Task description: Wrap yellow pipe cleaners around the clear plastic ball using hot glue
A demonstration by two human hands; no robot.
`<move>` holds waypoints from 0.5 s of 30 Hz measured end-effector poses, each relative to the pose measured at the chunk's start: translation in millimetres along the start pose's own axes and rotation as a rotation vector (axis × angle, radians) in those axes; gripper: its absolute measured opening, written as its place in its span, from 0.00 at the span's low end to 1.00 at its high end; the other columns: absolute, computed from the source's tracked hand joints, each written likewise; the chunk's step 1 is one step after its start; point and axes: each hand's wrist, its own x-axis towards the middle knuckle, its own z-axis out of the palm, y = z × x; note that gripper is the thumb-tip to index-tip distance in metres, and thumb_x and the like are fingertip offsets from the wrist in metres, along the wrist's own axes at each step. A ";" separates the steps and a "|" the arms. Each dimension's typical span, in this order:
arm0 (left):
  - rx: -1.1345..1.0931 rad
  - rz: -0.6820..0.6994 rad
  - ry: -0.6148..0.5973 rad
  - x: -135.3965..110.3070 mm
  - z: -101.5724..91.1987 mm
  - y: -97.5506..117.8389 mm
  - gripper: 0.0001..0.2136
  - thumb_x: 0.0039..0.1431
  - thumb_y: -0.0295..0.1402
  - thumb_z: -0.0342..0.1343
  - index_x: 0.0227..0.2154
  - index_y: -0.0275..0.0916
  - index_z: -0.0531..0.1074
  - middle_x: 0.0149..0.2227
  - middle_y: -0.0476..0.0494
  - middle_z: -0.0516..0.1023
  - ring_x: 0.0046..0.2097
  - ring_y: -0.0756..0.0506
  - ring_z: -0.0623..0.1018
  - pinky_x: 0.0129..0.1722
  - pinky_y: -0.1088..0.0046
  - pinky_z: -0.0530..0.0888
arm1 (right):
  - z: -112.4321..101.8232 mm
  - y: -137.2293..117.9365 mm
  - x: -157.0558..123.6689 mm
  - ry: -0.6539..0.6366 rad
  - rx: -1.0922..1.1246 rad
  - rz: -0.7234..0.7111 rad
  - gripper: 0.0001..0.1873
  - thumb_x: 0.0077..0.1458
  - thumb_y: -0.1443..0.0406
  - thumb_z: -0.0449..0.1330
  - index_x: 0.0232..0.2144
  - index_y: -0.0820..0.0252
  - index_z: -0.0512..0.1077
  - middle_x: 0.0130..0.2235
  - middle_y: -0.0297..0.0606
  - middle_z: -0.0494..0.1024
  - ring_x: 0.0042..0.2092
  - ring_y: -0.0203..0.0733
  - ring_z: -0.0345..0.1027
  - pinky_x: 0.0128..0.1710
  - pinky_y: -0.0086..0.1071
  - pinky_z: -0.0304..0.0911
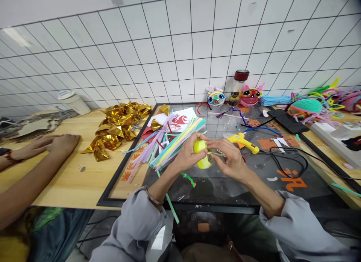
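Observation:
My left hand (190, 153) is closed around a round bright-yellow form wrapped in fuzzy strands (203, 163), held above the black-framed board. My right hand (229, 156) pinches a thin yellowish pipe cleaner (217, 154) at the form's right side. Left of my hands lies a bundle of pastel pipe cleaners (169, 149) in purple, blue, yellow and green. A yellow hot glue gun (245, 142) rests just beyond my right hand. Below my left hand is a short green pipe cleaner (188, 178).
Crumpled gold foil pieces (121, 126) lie to the left, near another person's hands (59, 143). Two decorated animal faces (216, 97) and a lidded bottle (238, 87) stand by the tiled wall. A black cable (293, 156) and phone (290, 120) lie right, beside a power strip (332, 141).

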 end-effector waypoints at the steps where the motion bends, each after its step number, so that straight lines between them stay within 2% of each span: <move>1: -0.001 0.002 0.001 0.0 0.0 0.4 0.14 0.54 0.30 0.56 0.44 0.40 0.66 0.46 0.41 0.74 0.51 0.41 0.75 0.54 0.61 0.71 | -0.1 0.0 0.2 -0.003 0.000 -0.001 0.10 0.62 0.68 0.59 0.46 0.56 0.72 0.45 0.44 0.82 0.46 0.47 0.76 0.45 0.44 0.70; 7: -0.009 -0.007 0.008 -0.1 0.5 -1.5 0.14 0.55 0.31 0.57 0.44 0.40 0.66 0.46 0.43 0.75 0.49 0.42 0.75 0.53 0.64 0.71 | -3.0 -3.1 2.5 0.004 0.058 0.023 0.09 0.64 0.67 0.56 0.46 0.55 0.72 0.44 0.42 0.82 0.47 0.47 0.75 0.47 0.44 0.69; 15: -0.001 -0.011 0.007 -0.2 0.2 -2.3 0.13 0.56 0.31 0.57 0.44 0.40 0.66 0.47 0.43 0.75 0.50 0.42 0.75 0.53 0.64 0.71 | -1.1 -1.7 -0.4 0.015 -0.043 0.075 0.13 0.67 0.66 0.53 0.51 0.56 0.71 0.46 0.42 0.80 0.48 0.47 0.71 0.47 0.42 0.65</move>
